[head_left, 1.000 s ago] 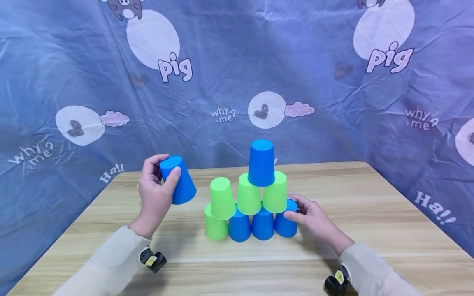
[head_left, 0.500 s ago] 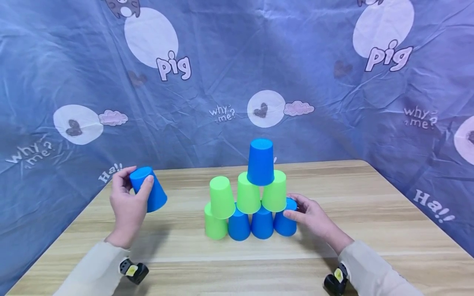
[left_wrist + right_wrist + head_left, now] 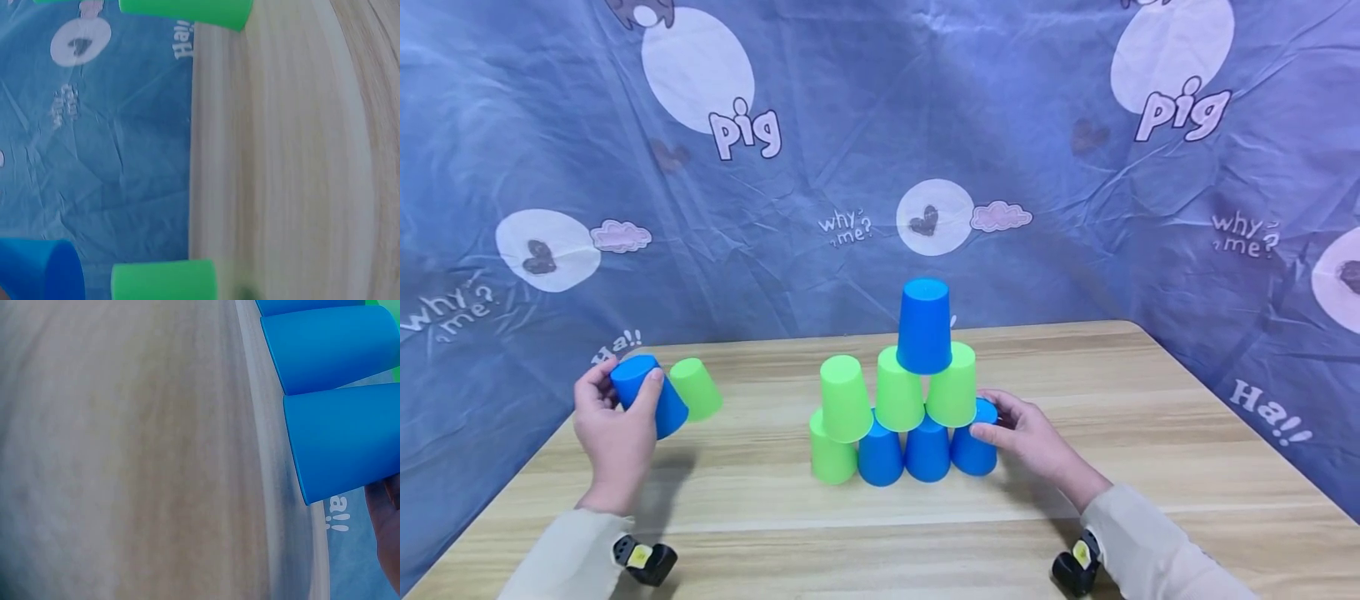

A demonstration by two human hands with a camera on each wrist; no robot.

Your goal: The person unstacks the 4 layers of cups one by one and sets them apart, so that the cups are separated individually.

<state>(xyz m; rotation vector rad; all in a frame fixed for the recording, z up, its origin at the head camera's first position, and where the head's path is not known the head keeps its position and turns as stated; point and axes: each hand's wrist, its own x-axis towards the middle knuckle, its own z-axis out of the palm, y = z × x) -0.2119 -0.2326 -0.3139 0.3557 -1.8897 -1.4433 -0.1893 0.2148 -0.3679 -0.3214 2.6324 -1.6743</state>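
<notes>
My left hand (image 3: 617, 442) grips an upside-down blue cup (image 3: 658, 400) above the left of the table, thumb on the near side. Just right of that cup in the head view is a lone green cup (image 3: 697, 392). At mid-table rises a cup stack: a bottom row of one green cup (image 3: 832, 450) and three blue, three green cups (image 3: 846, 398) above, and a blue cup (image 3: 924, 325) on top over the right two. My right hand (image 3: 1033, 437) holds the rightmost bottom blue cup (image 3: 976, 450) between thumb and fingers; the right wrist view shows this cup (image 3: 344, 444) large.
The wooden table (image 3: 880, 550) ends at a blue patterned cloth (image 3: 805, 100) hanging behind and at both sides. Each sleeve carries a small black wrist camera (image 3: 651, 562). Bare wood lies in front of the stack and to its right.
My left hand has moved left and down with its blue cup, away from the stack. The lone green cup has come into sight beside it. My right hand stays at its cup.
</notes>
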